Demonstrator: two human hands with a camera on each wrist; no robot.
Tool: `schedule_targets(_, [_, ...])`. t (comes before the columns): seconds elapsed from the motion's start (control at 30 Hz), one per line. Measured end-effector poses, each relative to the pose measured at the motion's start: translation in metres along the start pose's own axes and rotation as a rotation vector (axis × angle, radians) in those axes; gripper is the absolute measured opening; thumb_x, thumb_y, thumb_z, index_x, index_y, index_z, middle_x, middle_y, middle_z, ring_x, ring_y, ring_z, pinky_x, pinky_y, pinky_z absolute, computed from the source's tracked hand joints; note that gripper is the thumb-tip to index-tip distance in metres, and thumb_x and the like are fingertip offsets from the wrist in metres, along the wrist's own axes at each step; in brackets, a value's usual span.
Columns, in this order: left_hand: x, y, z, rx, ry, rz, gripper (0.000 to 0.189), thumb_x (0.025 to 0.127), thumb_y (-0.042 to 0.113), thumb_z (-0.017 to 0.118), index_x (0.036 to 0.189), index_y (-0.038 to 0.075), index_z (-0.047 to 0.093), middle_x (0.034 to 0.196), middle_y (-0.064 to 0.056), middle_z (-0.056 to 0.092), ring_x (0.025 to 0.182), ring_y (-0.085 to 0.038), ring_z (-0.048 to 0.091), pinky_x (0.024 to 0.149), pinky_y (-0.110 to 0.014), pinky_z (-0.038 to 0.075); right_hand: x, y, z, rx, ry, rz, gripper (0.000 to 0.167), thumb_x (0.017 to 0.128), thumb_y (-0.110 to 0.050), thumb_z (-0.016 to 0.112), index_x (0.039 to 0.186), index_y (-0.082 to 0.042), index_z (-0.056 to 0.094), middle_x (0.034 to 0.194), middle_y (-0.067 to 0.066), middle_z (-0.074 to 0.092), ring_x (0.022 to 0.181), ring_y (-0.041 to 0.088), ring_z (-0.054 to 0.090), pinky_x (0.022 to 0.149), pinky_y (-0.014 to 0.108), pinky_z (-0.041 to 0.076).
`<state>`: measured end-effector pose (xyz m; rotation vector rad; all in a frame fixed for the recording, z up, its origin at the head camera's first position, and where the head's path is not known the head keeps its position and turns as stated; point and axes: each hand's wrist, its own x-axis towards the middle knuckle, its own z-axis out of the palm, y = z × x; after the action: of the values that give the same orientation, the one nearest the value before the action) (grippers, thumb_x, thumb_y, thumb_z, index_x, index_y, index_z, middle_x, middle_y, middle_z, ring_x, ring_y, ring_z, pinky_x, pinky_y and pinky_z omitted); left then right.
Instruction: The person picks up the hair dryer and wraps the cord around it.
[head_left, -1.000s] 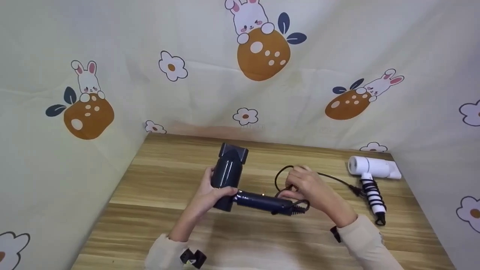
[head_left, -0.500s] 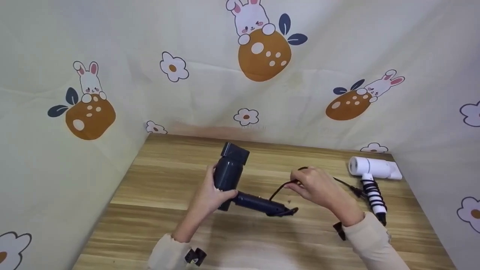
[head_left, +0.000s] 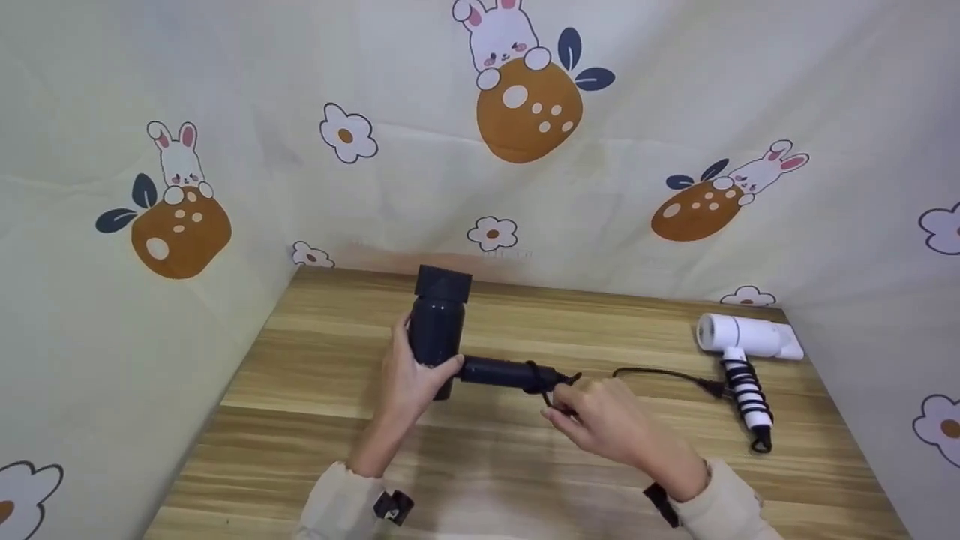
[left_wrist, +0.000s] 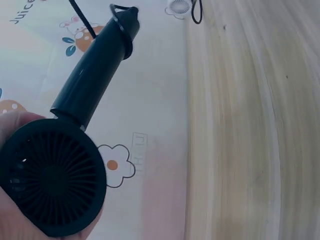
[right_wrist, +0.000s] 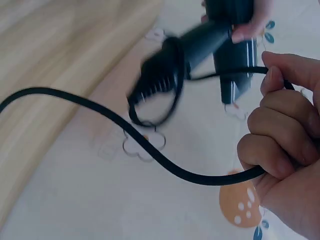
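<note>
My left hand point(head_left: 409, 379) grips the barrel of a dark hair dryer point(head_left: 436, 330), its thumb near the joint with the handle. The flat nozzle points to the back of the table, and the handle point(head_left: 495, 372) sticks out to the right. In the left wrist view the round vented end point(left_wrist: 52, 177) of the dryer faces the camera. One loop of black cord point(right_wrist: 180, 67) goes round the handle near its tip. My right hand point(head_left: 611, 420) pinches the cord just below the handle's end; in the right wrist view the curled fingers point(right_wrist: 275, 115) hold it, with a length trailing left.
A white hair dryer point(head_left: 750, 335) lies at the right, black cord wound round its handle point(head_left: 746, 390). The dark dryer's plug point(head_left: 712, 387) lies against that handle. The wooden table point(head_left: 315, 360) is bounded by a printed cloth point(head_left: 412, 195) at the back and sides.
My right hand has brought the cord from behind the handle down to its near side, and a loop now shows round the handle. The dark dryer has shifted slightly left and its handle has levelled.
</note>
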<state>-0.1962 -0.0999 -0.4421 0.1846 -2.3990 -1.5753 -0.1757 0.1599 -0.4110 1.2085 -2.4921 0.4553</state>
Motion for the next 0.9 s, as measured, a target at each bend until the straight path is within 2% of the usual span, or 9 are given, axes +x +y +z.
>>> schedule_targets(0.1, [0.001,0.0,0.0,-0.058,0.03,-0.009,0.09,0.067,0.022,0.08,0.14,0.016,0.03,0.12,-0.014,0.057,0.096,-0.028,0.058,0.083,-0.043,0.048,-0.003,-0.009,0.013,-0.016,0.006,-0.017,0.034,0.09,-0.024,0.059,0.062,-0.018,0.042,0.051,-0.017,0.027,0.046,-0.006,0.022,0.044,0.011,0.018])
schedule_targets(0.3, [0.002,0.001,-0.005,-0.262,0.053,-0.074,0.092,0.068,0.018,0.08,0.142,0.017,0.025,0.127,-0.014,0.048,0.107,-0.03,0.052,0.095,-0.046,0.04,-0.007,-0.018,0.032,-0.024,0.041,0.039,0.028,0.089,-0.014,0.06,0.065,-0.016,0.044,0.051,-0.015,0.028,0.045,-0.002,0.027,0.042,0.013,0.024])
schedule_targets(0.4, [0.003,0.005,-0.008,-0.339,0.057,-0.097,0.093,0.068,0.016,0.081,0.142,0.016,0.024,0.126,-0.014,0.045,0.108,-0.029,0.05,0.098,-0.043,0.037,-0.009,-0.017,0.041,-0.039,0.039,0.051,0.021,0.089,-0.01,0.058,0.071,-0.014,0.048,0.049,-0.013,0.036,0.043,0.001,0.034,0.042,0.016,0.029])
schedule_targets(0.47, [0.002,0.008,-0.01,-0.356,0.059,-0.107,0.094,0.067,0.016,0.081,0.142,0.016,0.024,0.124,-0.013,0.045,0.106,-0.029,0.05,0.097,-0.041,0.037,-0.011,-0.015,0.046,-0.009,0.009,0.062,0.016,0.09,-0.008,0.055,0.076,-0.012,0.05,0.051,-0.01,0.044,0.043,0.001,0.038,0.041,0.016,0.032])
schedule_targets(0.53, [0.001,0.011,-0.011,-0.383,0.046,-0.121,0.094,0.067,0.015,0.081,0.142,0.018,0.024,0.122,-0.013,0.046,0.105,-0.028,0.051,0.096,-0.04,0.038,-0.011,-0.012,0.052,0.032,-0.018,0.09,0.015,0.092,-0.009,0.054,0.077,-0.011,0.05,0.054,-0.007,0.048,0.045,0.001,0.039,0.042,0.016,0.034])
schedule_targets(0.67, [-0.004,0.018,-0.012,-0.465,-0.011,-0.154,0.092,0.07,0.012,0.078,0.142,0.02,0.022,0.121,-0.012,0.045,0.104,-0.027,0.051,0.093,-0.039,0.041,-0.006,-0.002,0.062,0.186,-0.044,0.185,0.019,0.094,-0.013,0.052,0.076,-0.01,0.053,0.058,-0.005,0.051,0.05,-0.001,0.043,0.044,0.013,0.037])
schedule_targets(0.77, [-0.008,0.022,-0.012,-0.505,-0.055,-0.165,0.089,0.071,0.012,0.076,0.141,0.02,0.022,0.123,-0.013,0.045,0.105,-0.027,0.051,0.091,-0.039,0.042,-0.003,0.007,0.07,0.255,-0.042,0.24,0.019,0.095,-0.014,0.051,0.079,-0.009,0.06,0.066,-0.003,0.06,0.058,0.001,0.053,0.052,0.014,0.045])
schedule_targets(0.83, [-0.01,0.024,-0.012,-0.512,-0.087,-0.163,0.089,0.071,0.012,0.076,0.141,0.019,0.022,0.123,-0.014,0.044,0.105,-0.028,0.051,0.091,-0.039,0.043,-0.002,0.012,0.074,0.256,-0.006,0.245,0.017,0.094,-0.014,0.053,0.082,-0.008,0.063,0.071,0.0,0.064,0.063,0.004,0.058,0.056,0.017,0.049])
schedule_targets(0.9, [-0.012,0.025,-0.012,-0.5,-0.116,-0.152,0.089,0.07,0.012,0.077,0.14,0.02,0.023,0.123,-0.015,0.045,0.104,-0.028,0.051,0.09,-0.04,0.044,-0.001,0.017,0.076,0.198,0.061,0.197,0.011,0.092,-0.013,0.056,0.087,-0.006,0.063,0.077,0.001,0.064,0.069,0.007,0.06,0.062,0.018,0.05])
